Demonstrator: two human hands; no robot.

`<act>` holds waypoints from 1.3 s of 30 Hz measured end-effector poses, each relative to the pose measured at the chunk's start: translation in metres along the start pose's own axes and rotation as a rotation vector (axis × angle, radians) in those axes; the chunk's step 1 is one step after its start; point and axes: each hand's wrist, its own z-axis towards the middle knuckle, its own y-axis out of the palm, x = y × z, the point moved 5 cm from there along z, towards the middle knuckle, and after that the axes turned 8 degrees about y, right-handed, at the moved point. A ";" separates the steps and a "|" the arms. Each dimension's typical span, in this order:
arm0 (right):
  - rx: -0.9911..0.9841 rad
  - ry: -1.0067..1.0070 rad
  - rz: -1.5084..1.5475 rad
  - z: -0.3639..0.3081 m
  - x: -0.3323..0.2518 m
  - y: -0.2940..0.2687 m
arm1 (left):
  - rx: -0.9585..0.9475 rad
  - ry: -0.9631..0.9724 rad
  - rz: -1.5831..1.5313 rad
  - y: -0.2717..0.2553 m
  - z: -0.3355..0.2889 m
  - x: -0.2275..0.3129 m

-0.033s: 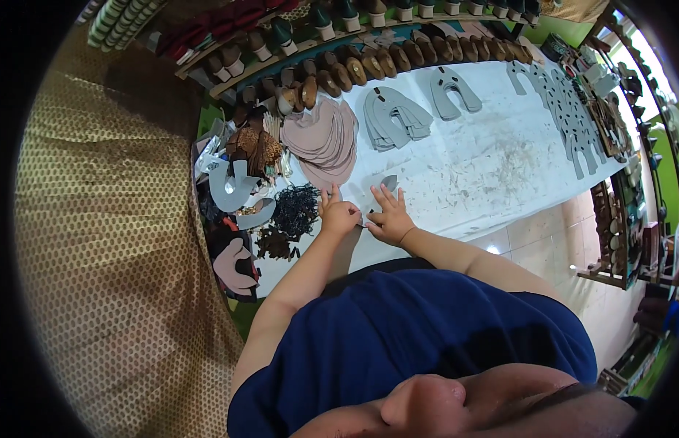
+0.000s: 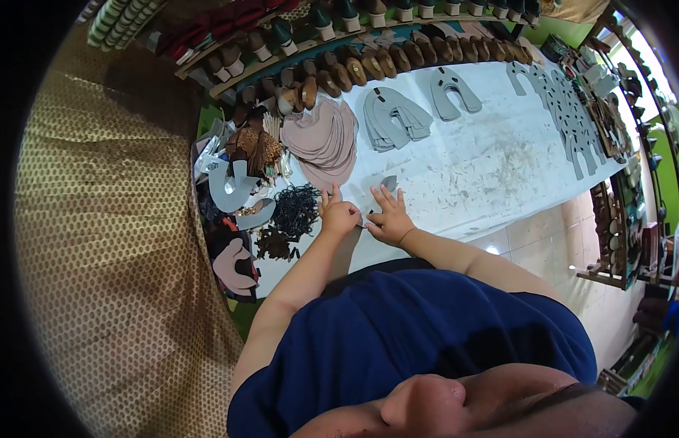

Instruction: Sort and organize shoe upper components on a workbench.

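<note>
The left hand [image 2: 339,213] has its thumb and index tip drawn close together near a thin dark strip [image 2: 362,225]; whether they grip it cannot be told. The right hand [image 2: 390,219] lies palm down, fingers spread apart, over a grey piece [image 2: 388,181] on the table [image 2: 456,213], directly in front of the person. The flat, spread fingers appear to steady the piece, leaving the left fingertips free for fine work at its near end.

Just left of the left hand lie a black tangle of cords [image 2: 299,206] and dark brown scraps [image 2: 278,244], presumably put there for easy reach. Beyond are overlapping pink pieces [image 2: 321,135] and a fanned stack of grey arches [image 2: 381,131], apparently grouped by kind.

The table's white covering is scuffed with dark marks at mid-length. Brown shoe forms [image 2: 355,71] line its far edge, below a rack of dark green shoes [image 2: 325,31]. A patterned curtain [image 2: 113,255] hangs at left; pale floor tiles [image 2: 533,232] and loaded shelves [image 2: 613,248] stand to the right.
</note>
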 end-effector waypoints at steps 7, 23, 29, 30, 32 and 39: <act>-0.003 -0.007 -0.006 0.002 0.000 0.002 | -0.042 -0.019 -0.019 0.005 0.008 -0.002; 0.008 -0.013 0.005 0.002 0.002 0.004 | 0.067 0.008 -0.045 0.004 0.006 -0.011; 0.017 -0.023 0.002 0.003 0.000 0.004 | 0.101 0.020 -0.041 0.004 0.006 -0.017; 0.021 -0.025 0.002 0.003 0.001 0.004 | 0.118 0.031 -0.038 0.003 0.006 -0.016; 0.025 -0.023 -0.001 0.003 0.001 0.004 | 0.134 0.044 -0.036 0.003 0.006 -0.014; 0.003 -0.019 -0.011 0.004 -0.002 0.004 | 0.217 0.150 -0.005 0.009 -0.008 -0.018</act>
